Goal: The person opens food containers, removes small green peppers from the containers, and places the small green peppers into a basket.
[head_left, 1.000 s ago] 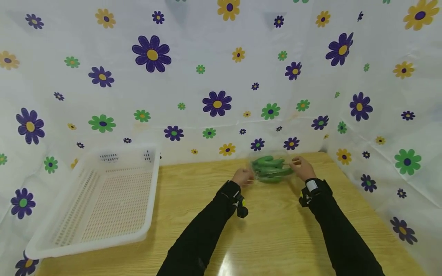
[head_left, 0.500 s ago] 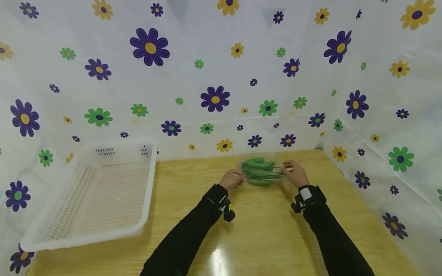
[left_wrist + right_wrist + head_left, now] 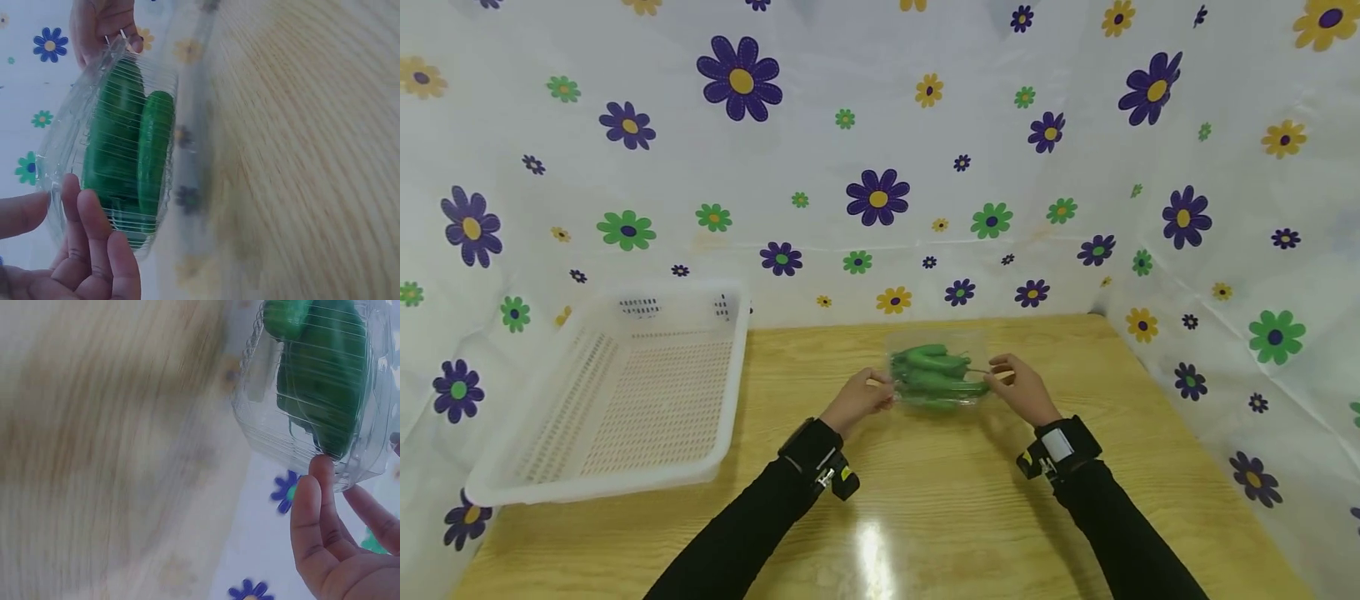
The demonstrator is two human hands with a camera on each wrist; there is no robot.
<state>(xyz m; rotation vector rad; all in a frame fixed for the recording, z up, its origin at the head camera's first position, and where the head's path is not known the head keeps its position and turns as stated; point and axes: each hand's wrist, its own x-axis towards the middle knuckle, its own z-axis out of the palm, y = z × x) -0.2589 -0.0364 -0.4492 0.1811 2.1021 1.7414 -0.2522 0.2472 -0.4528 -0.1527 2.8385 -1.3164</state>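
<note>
A clear plastic box (image 3: 936, 402) with several long green vegetables (image 3: 932, 379) inside is held between my two hands in the head view. My left hand (image 3: 857, 398) grips its left end; in the left wrist view the thumb is on one side of the rim and the fingers (image 3: 94, 219) are on the other. At the opposite end, my right hand (image 3: 1021, 387) holds the box by its edge, with fingertips (image 3: 322, 469) against the plastic. Both wrist views show the box (image 3: 269, 431) raised off the table. Whether the vegetables are cucumbers or peppers is unclear.
A large white perforated plastic basket (image 3: 730, 417) stands on the wooden table (image 3: 940, 517) at the left. A white cloth with printed flowers (image 3: 820, 142) hangs behind the table and along its sides.
Both hands have moved left with the plastic box, bringing it nearer the white basket. The basket stays in place; the head view has shifted slightly.
</note>
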